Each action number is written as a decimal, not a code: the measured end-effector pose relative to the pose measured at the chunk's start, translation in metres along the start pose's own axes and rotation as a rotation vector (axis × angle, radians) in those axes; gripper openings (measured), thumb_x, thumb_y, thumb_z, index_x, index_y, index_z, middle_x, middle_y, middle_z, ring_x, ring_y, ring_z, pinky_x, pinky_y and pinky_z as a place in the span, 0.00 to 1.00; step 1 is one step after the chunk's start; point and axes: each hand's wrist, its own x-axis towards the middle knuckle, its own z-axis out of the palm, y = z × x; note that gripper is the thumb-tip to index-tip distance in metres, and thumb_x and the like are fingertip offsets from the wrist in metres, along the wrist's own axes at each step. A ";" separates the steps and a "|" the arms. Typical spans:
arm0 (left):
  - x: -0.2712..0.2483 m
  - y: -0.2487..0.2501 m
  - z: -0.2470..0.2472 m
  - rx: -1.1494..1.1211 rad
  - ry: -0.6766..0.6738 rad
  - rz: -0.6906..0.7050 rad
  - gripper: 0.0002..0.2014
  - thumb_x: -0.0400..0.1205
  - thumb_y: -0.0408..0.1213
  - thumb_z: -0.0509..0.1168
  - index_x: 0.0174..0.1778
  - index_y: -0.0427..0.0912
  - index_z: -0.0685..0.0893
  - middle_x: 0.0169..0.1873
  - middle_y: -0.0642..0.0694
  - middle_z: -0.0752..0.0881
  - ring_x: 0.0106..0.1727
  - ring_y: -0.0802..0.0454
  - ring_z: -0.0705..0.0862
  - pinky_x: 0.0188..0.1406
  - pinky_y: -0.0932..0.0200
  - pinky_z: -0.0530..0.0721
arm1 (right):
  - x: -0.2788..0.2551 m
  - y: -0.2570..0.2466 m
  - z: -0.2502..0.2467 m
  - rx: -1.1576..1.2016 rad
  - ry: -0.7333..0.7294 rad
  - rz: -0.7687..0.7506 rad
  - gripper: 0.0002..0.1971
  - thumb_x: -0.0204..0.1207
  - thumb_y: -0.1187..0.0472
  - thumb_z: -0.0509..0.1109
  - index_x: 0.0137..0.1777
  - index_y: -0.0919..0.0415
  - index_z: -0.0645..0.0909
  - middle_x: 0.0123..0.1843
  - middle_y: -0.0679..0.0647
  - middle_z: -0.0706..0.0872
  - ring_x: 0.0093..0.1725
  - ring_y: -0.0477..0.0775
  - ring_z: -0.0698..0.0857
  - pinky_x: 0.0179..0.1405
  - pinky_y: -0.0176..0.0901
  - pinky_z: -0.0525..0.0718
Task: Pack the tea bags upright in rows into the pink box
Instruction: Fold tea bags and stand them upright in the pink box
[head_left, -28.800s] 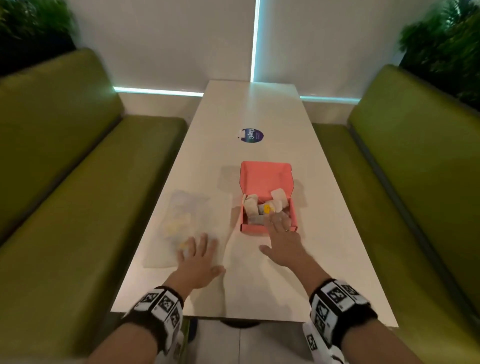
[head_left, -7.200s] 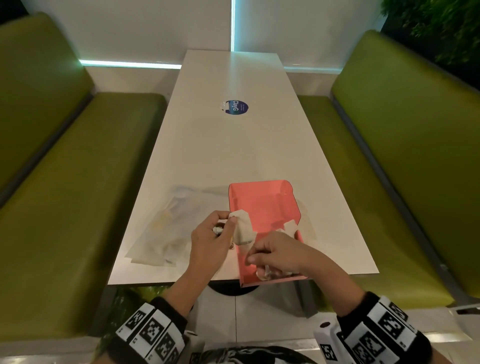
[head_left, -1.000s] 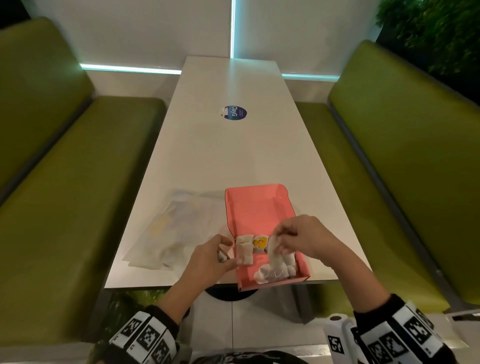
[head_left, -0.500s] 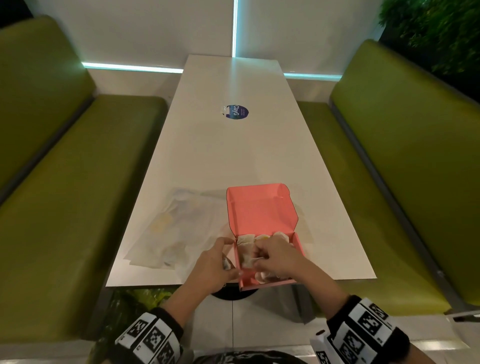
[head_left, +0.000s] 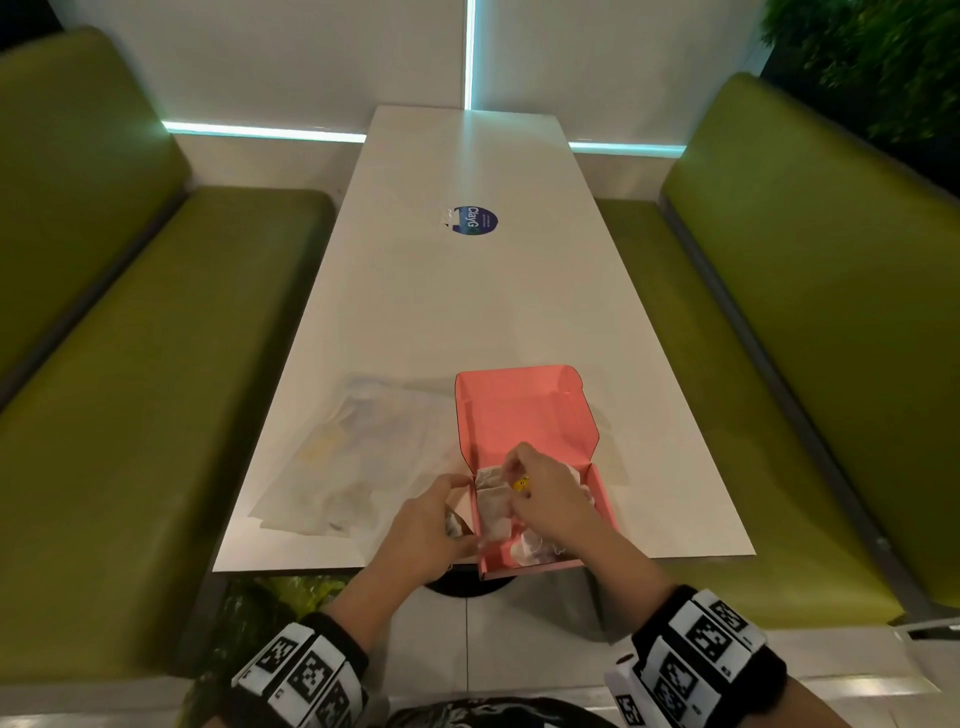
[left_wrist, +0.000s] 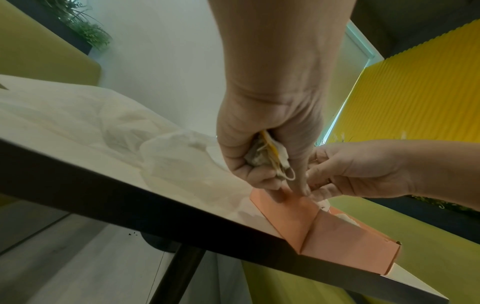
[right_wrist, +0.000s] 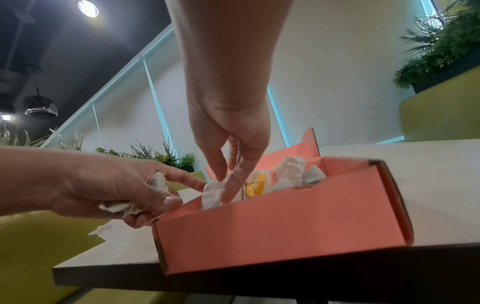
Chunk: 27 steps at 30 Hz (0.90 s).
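Note:
The pink box (head_left: 530, 570) sits at the table's near edge with its lid folded back, and its front corner hangs over the edge. Several white tea bags (head_left: 491, 512) fill it, one with a yellow tag (right_wrist: 255, 186). My right hand (right_wrist: 226, 185) reaches down into the box's left side, where thumb and fingers pinch a white tea bag (right_wrist: 211, 193). My left hand (left_wrist: 275, 179) is beside the box's left wall, with fingers curled round a bunch of tea bags (left_wrist: 267, 158) and fingertips touching the wall.
A crumpled clear plastic bag (head_left: 358, 467) lies on the table left of the box. A round blue sticker (head_left: 475, 221) is further up the table. Green benches (head_left: 130, 389) run along both long sides.
My right hand, which held a tea bag above the box a second ago, has come down into the box's left side. The left hand stays at the left wall.

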 end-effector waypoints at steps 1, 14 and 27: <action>0.000 0.000 0.000 0.003 0.002 -0.001 0.36 0.70 0.44 0.77 0.72 0.52 0.69 0.38 0.47 0.85 0.29 0.60 0.80 0.29 0.67 0.82 | -0.002 0.000 -0.003 0.008 0.011 -0.020 0.13 0.71 0.68 0.66 0.50 0.49 0.74 0.49 0.46 0.82 0.49 0.51 0.82 0.52 0.53 0.83; 0.000 0.001 -0.001 0.044 0.009 0.002 0.37 0.71 0.42 0.77 0.75 0.53 0.68 0.35 0.53 0.81 0.32 0.63 0.80 0.31 0.74 0.77 | -0.017 -0.008 0.012 -0.525 -0.271 -0.273 0.13 0.81 0.53 0.58 0.53 0.59 0.80 0.55 0.56 0.85 0.56 0.61 0.80 0.58 0.53 0.73; -0.004 0.007 -0.001 0.074 -0.010 -0.066 0.36 0.73 0.44 0.75 0.75 0.52 0.66 0.55 0.47 0.83 0.45 0.55 0.81 0.44 0.66 0.79 | -0.013 0.024 -0.040 -0.457 -0.052 -0.030 0.09 0.79 0.54 0.61 0.51 0.53 0.82 0.54 0.51 0.79 0.56 0.53 0.80 0.61 0.50 0.73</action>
